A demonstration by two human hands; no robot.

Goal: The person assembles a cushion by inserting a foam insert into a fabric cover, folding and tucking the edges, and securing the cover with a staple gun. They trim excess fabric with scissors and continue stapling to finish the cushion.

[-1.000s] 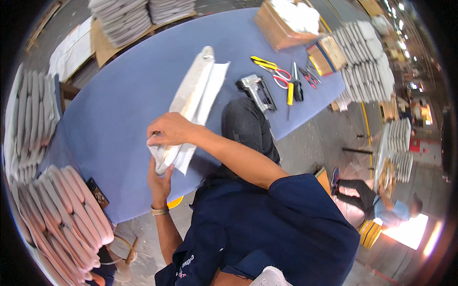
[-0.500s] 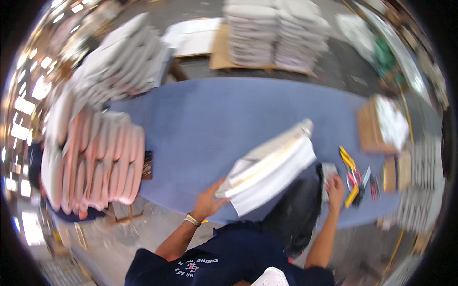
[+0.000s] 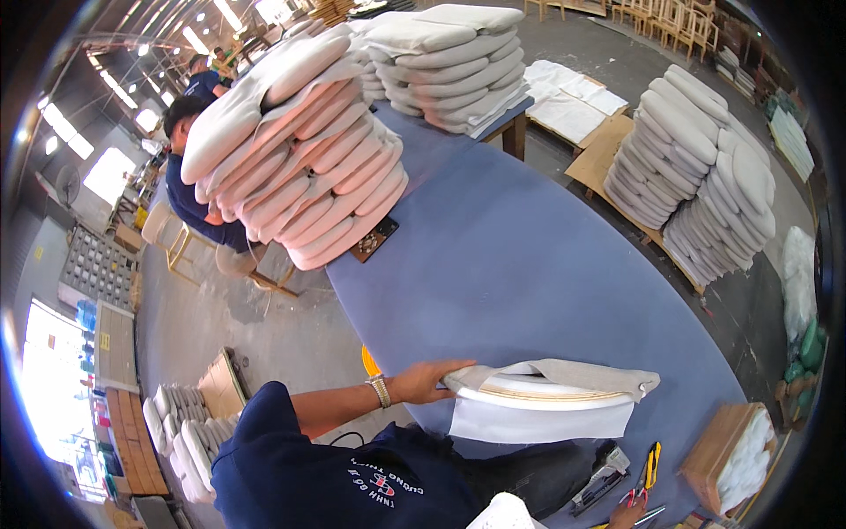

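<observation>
A padded seat (image 3: pixel 555 398) with grey fabric, a plywood edge and a white cloth hanging from it is tilted up at the table's near edge. My left hand (image 3: pixel 427 381) grips its left end, fingers over the grey fabric. At the lower edge of the view, my right hand (image 3: pixel 627 514) is closed at the red-handled pliers (image 3: pixel 634 497), partly cut off. A staple gun (image 3: pixel 603 477) lies just left of that hand, apart from it. Beside the pliers lies a yellow-and-black hand tool (image 3: pixel 652 465).
Tall stacks of grey cushions (image 3: pixel 300 167) stand on the blue table (image 3: pixel 520 238), near a dark phone-like object (image 3: pixel 374 239). More cushions (image 3: pixel 705 167) are piled on a pallet. A cardboard box (image 3: pixel 718 454) with white stuffing sits at the right. A person (image 3: pixel 189 189) sits behind the left stack.
The view has swung to the left. My right hand has let go of the staple gun and moved to the pliers. My left hand still holds the padded seat, now more level.
</observation>
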